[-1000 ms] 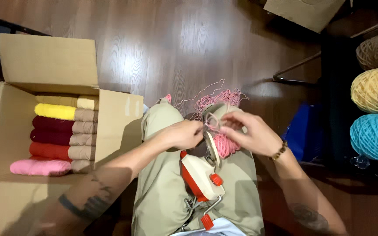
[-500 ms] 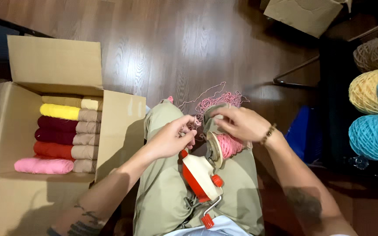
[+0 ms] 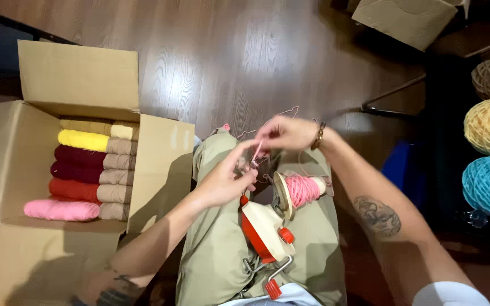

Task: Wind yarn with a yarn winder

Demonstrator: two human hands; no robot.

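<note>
I see both hands pinching pink strand (image 3: 258, 152) taut — left hand (image 3: 226, 181) fingers near winder (image 3: 267, 229), right hand (image 3: 284, 133) fingers beyond — keeps yarn untangled.

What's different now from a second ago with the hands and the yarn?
The right hand has lifted up and away from the winder, drawing the pink strand out; the left hand now pinches the strand lower down. The loose pink tangle on the lap is gone, and the pink cone on the winder is exposed. The box of yarn skeins stayed put.

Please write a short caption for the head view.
Both hands, left hand and right hand, pinch pink yarn above a lap-held yarn winder.
</note>
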